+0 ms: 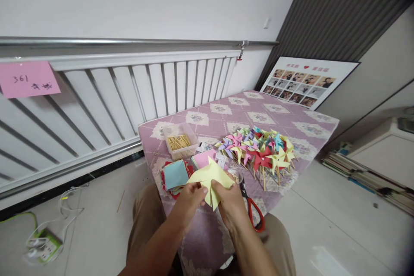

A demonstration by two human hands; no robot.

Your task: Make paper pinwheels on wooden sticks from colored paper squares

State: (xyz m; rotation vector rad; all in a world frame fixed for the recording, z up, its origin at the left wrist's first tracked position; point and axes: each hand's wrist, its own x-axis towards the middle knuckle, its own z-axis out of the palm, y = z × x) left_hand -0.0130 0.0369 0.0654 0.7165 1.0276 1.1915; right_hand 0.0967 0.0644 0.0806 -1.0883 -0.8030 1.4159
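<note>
A pale yellow paper pinwheel (210,177), partly folded, is held up over the near part of the table between both hands. My left hand (193,196) pinches its lower left side with thumb and fingers. My right hand (229,196) grips the right side, thumb pressed near the middle. Just left of the paper lies a stack of coloured paper squares (176,174), light blue on top. Pink paper (205,158) sits behind the pinwheel. Red-handled scissors (255,214) lie right of my right hand, beside a small round container (237,176) that is partly hidden.
A clear plastic box (193,151) of thin wooden sticks stands at the back left. Many finished pinwheels on sticks (260,155) are heaped at the right of the purple tablecloth (207,241). Behind runs a white radiator (123,95); a photo board (336,73) leans at the far end.
</note>
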